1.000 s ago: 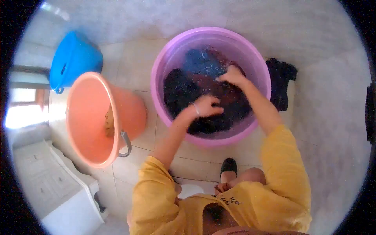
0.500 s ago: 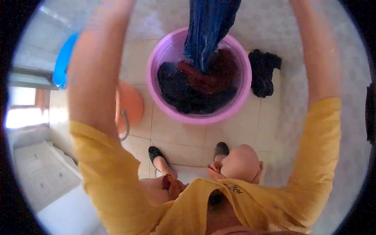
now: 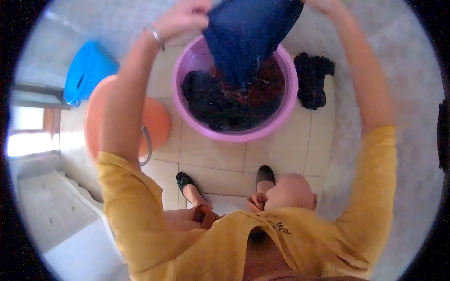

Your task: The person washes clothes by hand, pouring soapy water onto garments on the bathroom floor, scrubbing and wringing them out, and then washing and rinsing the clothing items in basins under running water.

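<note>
A dark blue garment point(image 3: 251, 40) hangs spread between my two hands over a pink tub point(image 3: 236, 136). At its upper left corner my left hand point(image 3: 185, 18) is closed on the cloth, a bangle on the wrist. My right hand point(image 3: 323, 4) grips the upper right side, partly cut off by the top edge of the view. The garment's lower end dips into the tub, among wet black clothes point(image 3: 211, 105) and a dark red cloth point(image 3: 267, 84). The garment's top edge is out of view.
A dark bundle of cloth point(image 3: 314, 79) lies on the tiled floor right of the tub. To the left stand an orange bucket point(image 3: 157, 122) with a handle and a blue bucket point(image 3: 96, 65). My feet in dark shoes point(image 3: 265, 175) are near the tub's front.
Both hands have come down into view from above the top edge. The blue garment has gone from a narrow, creased hang to a wider spread, its lower end still in the tub.
</note>
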`<action>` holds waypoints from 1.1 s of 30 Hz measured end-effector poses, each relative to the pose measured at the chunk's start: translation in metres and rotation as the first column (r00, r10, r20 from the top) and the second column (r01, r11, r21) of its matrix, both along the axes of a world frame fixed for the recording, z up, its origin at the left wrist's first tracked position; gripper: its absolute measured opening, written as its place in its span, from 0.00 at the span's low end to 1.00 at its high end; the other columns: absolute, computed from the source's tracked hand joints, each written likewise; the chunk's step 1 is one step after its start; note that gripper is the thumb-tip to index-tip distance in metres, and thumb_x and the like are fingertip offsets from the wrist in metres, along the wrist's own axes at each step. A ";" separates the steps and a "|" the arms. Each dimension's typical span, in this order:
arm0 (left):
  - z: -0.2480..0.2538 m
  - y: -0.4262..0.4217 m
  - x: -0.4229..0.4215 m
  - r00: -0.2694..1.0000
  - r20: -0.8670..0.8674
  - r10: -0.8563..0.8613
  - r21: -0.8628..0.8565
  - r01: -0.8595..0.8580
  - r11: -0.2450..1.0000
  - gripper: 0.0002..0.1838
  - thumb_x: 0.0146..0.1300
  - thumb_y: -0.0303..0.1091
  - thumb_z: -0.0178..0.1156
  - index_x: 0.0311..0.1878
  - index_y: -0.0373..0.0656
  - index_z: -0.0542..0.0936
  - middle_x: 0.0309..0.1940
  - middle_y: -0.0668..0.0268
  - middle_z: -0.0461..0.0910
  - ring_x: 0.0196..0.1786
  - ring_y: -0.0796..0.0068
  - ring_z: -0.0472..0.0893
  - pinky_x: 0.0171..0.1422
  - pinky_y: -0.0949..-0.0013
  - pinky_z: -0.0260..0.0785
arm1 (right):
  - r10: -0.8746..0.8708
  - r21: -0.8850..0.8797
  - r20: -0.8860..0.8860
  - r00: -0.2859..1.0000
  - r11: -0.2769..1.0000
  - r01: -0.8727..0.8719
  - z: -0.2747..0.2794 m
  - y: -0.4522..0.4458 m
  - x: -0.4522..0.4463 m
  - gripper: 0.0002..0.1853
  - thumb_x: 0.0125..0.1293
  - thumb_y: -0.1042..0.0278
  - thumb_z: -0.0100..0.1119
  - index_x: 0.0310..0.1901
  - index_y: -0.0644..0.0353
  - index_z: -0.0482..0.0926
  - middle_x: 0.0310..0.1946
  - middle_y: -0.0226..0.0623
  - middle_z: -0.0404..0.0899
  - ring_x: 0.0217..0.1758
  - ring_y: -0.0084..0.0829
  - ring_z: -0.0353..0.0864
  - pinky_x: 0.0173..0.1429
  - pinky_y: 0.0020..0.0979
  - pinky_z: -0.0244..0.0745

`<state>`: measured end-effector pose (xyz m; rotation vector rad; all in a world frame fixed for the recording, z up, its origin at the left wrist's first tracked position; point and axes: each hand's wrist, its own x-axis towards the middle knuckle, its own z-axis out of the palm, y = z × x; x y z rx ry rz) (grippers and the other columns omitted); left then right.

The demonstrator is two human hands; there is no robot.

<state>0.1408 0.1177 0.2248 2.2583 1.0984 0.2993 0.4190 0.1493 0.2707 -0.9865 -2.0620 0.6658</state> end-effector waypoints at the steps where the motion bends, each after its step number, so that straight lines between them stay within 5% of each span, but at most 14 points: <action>1: -0.040 -0.005 -0.002 0.993 0.100 0.069 -0.022 -0.067 0.998 0.13 0.44 0.26 0.51 0.38 0.40 0.73 0.32 0.70 0.72 0.40 0.76 0.70 0.45 0.71 0.64 | 0.098 -0.097 0.092 0.991 0.991 -0.089 -0.048 -0.005 0.003 0.13 0.50 0.62 0.53 0.35 0.60 0.74 0.30 0.35 0.73 0.33 0.27 0.70 0.41 0.30 0.66; 3: -0.110 -0.021 0.004 0.967 0.209 0.147 0.026 -0.156 0.987 0.12 0.39 0.29 0.53 0.32 0.39 0.73 0.29 0.66 0.73 0.36 0.71 0.72 0.41 0.69 0.65 | 0.177 -0.099 0.352 0.919 0.984 -0.151 -0.120 -0.016 0.009 0.11 0.50 0.63 0.51 0.31 0.62 0.74 0.29 0.42 0.75 0.33 0.36 0.74 0.40 0.36 0.67; 8: -0.213 -0.063 0.044 0.989 0.045 0.138 0.056 -0.141 0.988 0.18 0.35 0.37 0.58 0.34 0.43 0.73 0.34 0.55 0.73 0.39 0.57 0.73 0.45 0.61 0.64 | 0.159 -0.209 0.280 0.947 0.973 -0.101 -0.289 -0.053 -0.002 0.10 0.46 0.64 0.54 0.33 0.53 0.75 0.40 0.44 0.69 0.46 0.43 0.66 0.50 0.39 0.62; 9: -0.219 -0.068 0.057 0.950 -0.261 0.172 -0.073 -0.197 0.978 0.20 0.36 0.38 0.59 0.37 0.44 0.72 0.37 0.56 0.71 0.45 0.56 0.70 0.48 0.62 0.63 | 0.166 -0.196 0.311 0.936 0.975 -0.108 -0.301 -0.071 -0.004 0.11 0.45 0.64 0.54 0.33 0.52 0.76 0.42 0.44 0.67 0.49 0.44 0.64 0.52 0.39 0.61; 13: -0.270 -0.082 0.068 0.853 -0.401 0.335 0.058 -0.341 0.938 0.24 0.40 0.42 0.60 0.44 0.47 0.70 0.43 0.59 0.68 0.54 0.52 0.63 0.53 0.58 0.61 | 0.316 -0.218 0.371 0.873 0.944 -0.248 -0.324 -0.086 -0.007 0.14 0.44 0.62 0.56 0.36 0.50 0.76 0.52 0.49 0.59 0.55 0.48 0.58 0.57 0.41 0.57; 17: -0.289 -0.074 0.078 0.781 -0.440 0.444 0.211 -0.391 0.896 0.27 0.43 0.46 0.59 0.48 0.48 0.70 0.47 0.60 0.67 0.56 0.55 0.62 0.55 0.56 0.61 | -0.003 -0.246 0.518 0.855 0.957 0.152 -0.360 -0.068 -0.024 0.15 0.45 0.66 0.55 0.37 0.57 0.75 0.55 0.52 0.58 0.58 0.47 0.56 0.57 0.38 0.56; 20: -0.228 -0.052 0.090 0.711 -0.671 0.212 -0.068 -0.343 0.937 0.24 0.43 0.49 0.59 0.44 0.48 0.75 0.48 0.62 0.68 0.57 0.59 0.62 0.52 0.57 0.62 | 0.039 -0.612 0.438 0.898 0.744 0.266 -0.336 -0.043 -0.025 0.16 0.44 0.67 0.53 0.38 0.55 0.77 0.54 0.51 0.60 0.56 0.47 0.60 0.58 0.37 0.57; 21: -0.214 -0.048 0.090 0.709 -0.673 0.212 -0.071 -0.347 0.935 0.24 0.43 0.49 0.59 0.44 0.48 0.75 0.48 0.62 0.68 0.57 0.59 0.62 0.52 0.57 0.62 | 0.362 -0.574 0.536 0.762 0.819 0.015 -0.292 -0.034 -0.023 0.16 0.42 0.67 0.54 0.37 0.57 0.77 0.50 0.48 0.64 0.52 0.44 0.64 0.56 0.36 0.60; 22: -0.202 -0.044 0.086 0.784 -0.606 0.138 -0.021 -0.189 0.982 0.21 0.43 0.50 0.58 0.39 0.47 0.77 0.45 0.62 0.71 0.53 0.61 0.66 0.50 0.60 0.64 | 0.599 -0.561 0.621 0.505 0.790 -0.248 -0.260 -0.024 -0.020 0.17 0.41 0.68 0.55 0.37 0.59 0.76 0.46 0.45 0.69 0.48 0.40 0.68 0.54 0.35 0.62; 25: -0.154 -0.026 0.076 0.981 -0.191 -0.019 -0.213 -0.023 0.977 0.20 0.45 0.53 0.57 0.30 0.44 0.79 0.31 0.61 0.77 0.39 0.63 0.75 0.42 0.66 0.65 | 0.461 -0.298 -0.126 0.879 0.827 -0.476 -0.217 0.011 0.008 0.13 0.43 0.74 0.54 0.36 0.63 0.74 0.44 0.36 0.71 0.51 0.32 0.67 0.55 0.31 0.60; 26: -0.131 -0.028 0.076 0.989 -0.030 0.144 -0.254 -0.147 0.956 0.19 0.48 0.52 0.56 0.32 0.45 0.79 0.29 0.61 0.77 0.33 0.64 0.73 0.42 0.69 0.65 | 0.278 -0.156 -0.059 0.959 0.946 -0.284 -0.210 0.019 0.014 0.20 0.45 0.73 0.55 0.44 0.63 0.71 0.48 0.35 0.69 0.54 0.30 0.64 0.59 0.30 0.56; 29: -0.059 -0.021 0.084 0.709 0.584 0.395 -0.364 -0.207 0.908 0.15 0.48 0.50 0.57 0.31 0.50 0.80 0.29 0.58 0.78 0.30 0.68 0.73 0.43 0.71 0.64 | -0.059 -0.360 -0.255 0.965 0.932 -0.038 -0.195 0.004 0.014 0.27 0.47 0.71 0.56 0.52 0.62 0.64 0.53 0.37 0.64 0.58 0.32 0.60 0.61 0.31 0.53; 31: -0.028 0.011 0.081 0.511 0.709 0.486 -0.449 -0.204 0.870 0.06 0.53 0.34 0.56 0.33 0.43 0.76 0.25 0.74 0.74 0.28 0.84 0.71 0.34 0.79 0.63 | -0.041 -0.324 -0.299 0.953 0.944 -0.061 -0.201 -0.017 0.015 0.32 0.46 0.68 0.59 0.55 0.61 0.60 0.55 0.38 0.62 0.59 0.33 0.58 0.61 0.32 0.52; 33: 0.021 0.013 0.104 0.332 0.882 0.334 -0.268 -0.231 0.935 0.07 0.54 0.36 0.55 0.33 0.43 0.76 0.26 0.73 0.74 0.28 0.84 0.72 0.34 0.78 0.64 | -0.018 -0.276 -0.348 0.937 0.958 -0.084 -0.196 -0.036 0.016 0.37 0.45 0.66 0.61 0.58 0.61 0.55 0.56 0.40 0.59 0.61 0.34 0.56 0.62 0.32 0.50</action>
